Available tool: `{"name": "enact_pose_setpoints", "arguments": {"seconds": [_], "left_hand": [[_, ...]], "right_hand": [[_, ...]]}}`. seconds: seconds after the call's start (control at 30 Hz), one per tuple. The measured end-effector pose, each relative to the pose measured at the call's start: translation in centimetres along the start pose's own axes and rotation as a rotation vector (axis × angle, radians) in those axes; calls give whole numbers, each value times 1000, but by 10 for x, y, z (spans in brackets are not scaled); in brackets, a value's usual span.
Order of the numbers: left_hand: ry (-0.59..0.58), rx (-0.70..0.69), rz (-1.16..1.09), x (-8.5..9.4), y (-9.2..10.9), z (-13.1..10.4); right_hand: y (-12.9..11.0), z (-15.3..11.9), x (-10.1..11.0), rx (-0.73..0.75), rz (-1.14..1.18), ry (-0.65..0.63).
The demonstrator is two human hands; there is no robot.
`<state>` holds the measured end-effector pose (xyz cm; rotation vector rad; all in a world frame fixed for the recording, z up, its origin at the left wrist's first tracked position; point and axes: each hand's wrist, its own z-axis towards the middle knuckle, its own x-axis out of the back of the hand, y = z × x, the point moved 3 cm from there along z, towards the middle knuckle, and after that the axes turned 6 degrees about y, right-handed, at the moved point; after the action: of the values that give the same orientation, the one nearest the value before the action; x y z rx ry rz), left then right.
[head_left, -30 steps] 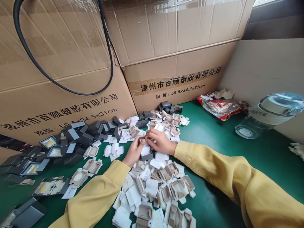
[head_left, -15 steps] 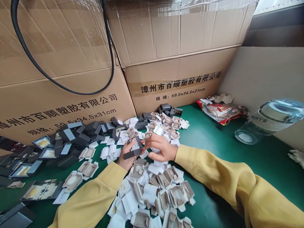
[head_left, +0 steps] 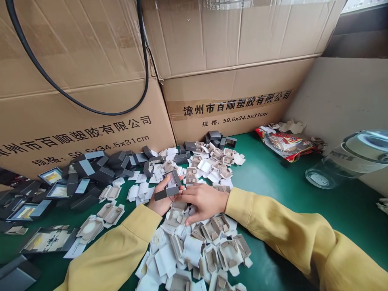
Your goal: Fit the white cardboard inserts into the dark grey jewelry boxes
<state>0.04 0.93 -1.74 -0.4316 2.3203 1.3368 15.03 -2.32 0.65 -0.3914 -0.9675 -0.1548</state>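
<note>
My left hand (head_left: 159, 205) is closed around a small dark grey gift box (head_left: 166, 193), with its lid open and a pale lining showing. Just to the right, my right hand (head_left: 205, 202) reaches palm-down over the loose inserts, its thumb apart from the fingers. Its fingertips come close to the box; whether they touch it I cannot tell. Below both hands spreads a heap of folded white and grey cardboard inserts (head_left: 192, 248). Beyond them lies another heap of inserts (head_left: 209, 161).
Dark boxes (head_left: 103, 173) are piled at the left, some open with gold-coloured contents. Large cartons (head_left: 230, 93) stand behind, and a black cable (head_left: 106, 113) hangs in front. A red snack packet (head_left: 286, 145) and a clear bottle (head_left: 336, 169) are on the green table (head_left: 273, 238) at the right.
My right hand has moved down and slightly left, from beside the box to lower over the inserts. My left hand still holds the box. The view has shifted slightly.
</note>
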Motion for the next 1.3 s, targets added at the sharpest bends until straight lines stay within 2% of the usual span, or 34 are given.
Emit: {"name": "enact_pose_setpoints", "arguments": {"seconds": [0.1,0.3,0.47,0.6,0.73,0.83,0.97,1.03,1.1,1.2,1.3], "left_hand": [[-23,42,-27,1,-1,2],[-41,30,-69,0,1,2],[-62,77,-68,-1,1,1],[-56,91,-91,-1,1,1],[-25,-18,-145,0,3,4],[-16,-100,-213,-1,6,6],[-126,-50,-211,-11,7,-1],[-213,-1,-165,-18,6,-6],[-233,29,-153,-20,4,-7],[-162,23,-187,-16,0,-4],[-112,39,-133,-10,-6,-1]], "right_hand": [[-6,3,-1,-31,-36,-8],[-13,7,-5,-47,3,-30],[-15,10,-9,-158,30,-15],[-19,11,-11,-162,35,21],[-12,10,-2,-191,191,127],[8,5,3,-367,431,251],[38,-7,2,-662,760,542],[45,-11,-1,-729,857,658],[47,-13,-3,-742,922,680],[46,-13,-5,-704,965,637],[46,-14,-6,-688,910,626]]}}
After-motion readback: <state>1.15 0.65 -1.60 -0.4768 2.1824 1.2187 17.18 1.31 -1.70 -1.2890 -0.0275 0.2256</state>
